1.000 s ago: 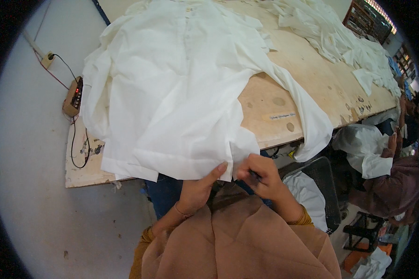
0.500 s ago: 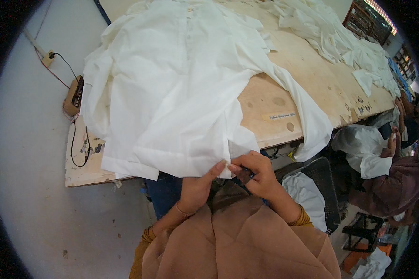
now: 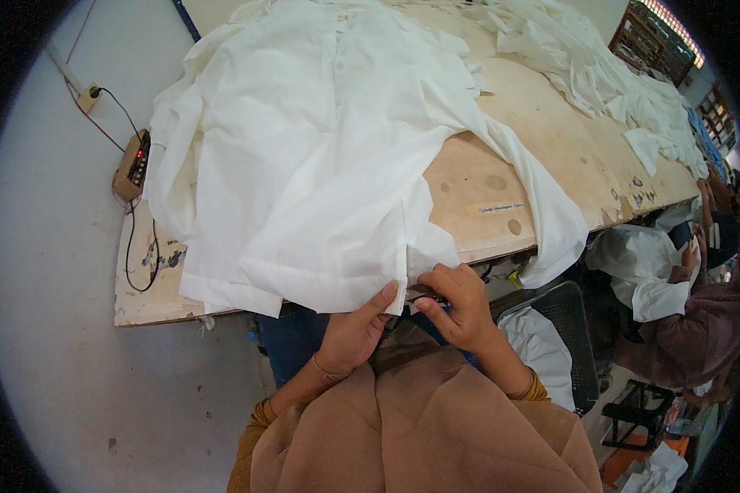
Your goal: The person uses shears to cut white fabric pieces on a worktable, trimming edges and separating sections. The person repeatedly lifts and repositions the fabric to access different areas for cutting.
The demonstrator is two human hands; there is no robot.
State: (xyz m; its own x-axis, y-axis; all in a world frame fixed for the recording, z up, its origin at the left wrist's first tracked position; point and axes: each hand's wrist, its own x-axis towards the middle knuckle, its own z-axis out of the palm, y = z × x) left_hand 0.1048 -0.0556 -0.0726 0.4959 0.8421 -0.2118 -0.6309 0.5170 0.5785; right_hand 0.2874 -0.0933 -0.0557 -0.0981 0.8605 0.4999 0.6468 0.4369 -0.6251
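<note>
A white long-sleeved shirt (image 3: 296, 156) lies spread on a pale wooden table (image 3: 477, 234), its hem over the front edge and one sleeve hanging over that edge at the right. My left hand (image 3: 353, 333) pinches the hem beside a vertical seam or slit, thumb on top. Just right of it my right hand (image 3: 456, 308) is curled round a small dark tool (image 3: 423, 294), which looks like thread snips, held against the edge of the cloth.
More white garments (image 3: 567, 66) lie at back right. A power strip (image 3: 130, 164) with cables sits by the left wall. A black basket (image 3: 580, 361) of white cloth stands below the table at right, beside another person (image 3: 682, 329) handling white cloth and a black stool (image 3: 633, 411).
My right hand has moved slightly up and left, against the hem by my left thumb, and its dark tool now points left into the cloth's edge. My left hand has shifted very little.
</note>
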